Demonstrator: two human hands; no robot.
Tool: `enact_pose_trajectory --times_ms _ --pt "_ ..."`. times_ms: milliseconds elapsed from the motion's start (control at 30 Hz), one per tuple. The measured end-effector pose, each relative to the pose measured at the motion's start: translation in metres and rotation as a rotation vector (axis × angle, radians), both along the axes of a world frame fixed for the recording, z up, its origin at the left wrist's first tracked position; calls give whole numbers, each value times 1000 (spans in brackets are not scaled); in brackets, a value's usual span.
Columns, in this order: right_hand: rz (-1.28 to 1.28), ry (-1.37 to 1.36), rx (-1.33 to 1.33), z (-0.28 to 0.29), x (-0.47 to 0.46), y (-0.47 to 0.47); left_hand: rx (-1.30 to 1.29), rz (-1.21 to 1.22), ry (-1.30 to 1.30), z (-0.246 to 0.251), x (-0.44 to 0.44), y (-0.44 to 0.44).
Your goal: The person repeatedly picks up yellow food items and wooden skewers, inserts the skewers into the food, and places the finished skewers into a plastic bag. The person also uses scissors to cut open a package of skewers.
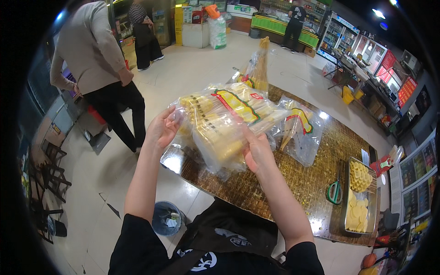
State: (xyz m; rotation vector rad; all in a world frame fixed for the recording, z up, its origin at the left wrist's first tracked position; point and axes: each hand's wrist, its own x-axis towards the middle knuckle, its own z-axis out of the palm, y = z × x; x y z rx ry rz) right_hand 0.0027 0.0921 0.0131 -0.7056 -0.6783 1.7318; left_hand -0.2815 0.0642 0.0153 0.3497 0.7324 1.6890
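Observation:
A clear plastic bag [223, 120] printed in yellow, green and red, packed with yellow skewered food, is held up over the near left part of a brown table [275, 185]. My left hand [166, 127] grips its left edge. My right hand [257, 149] holds its lower right side, partly behind the film. Behind it stands a plastic bag of bundled wooden skewers [259, 68]. Another printed bag [302, 130] with a few sticks lies to the right. Scissors with green handles [334, 192] lie beside a metal tray [348, 209] of sliced, partly skewered pale yellow food.
A bin [167, 218] stands on the floor below the table's left edge. One person [99, 51] is close at the left; two others stand farther back. Dark wooden stools [55, 172] are at far left. A red bag [381, 165] lies past the tray.

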Motion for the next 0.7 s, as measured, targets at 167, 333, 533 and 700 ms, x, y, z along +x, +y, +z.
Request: enact_pose_trajectory --times_ms 167,333,533,700 --pt "149 -585 117 19 69 -43 -187 257 292 -27 42 -56" --pt "-368 -1371 435 -28 207 -42 -224 -174 -39 -24 93 -108" --pt "-520 -2248 203 -71 342 -54 -118 -207 56 -33 127 -88" --pt "-417 -2245 115 -70 346 -60 -174 16 474 -46 134 -106"
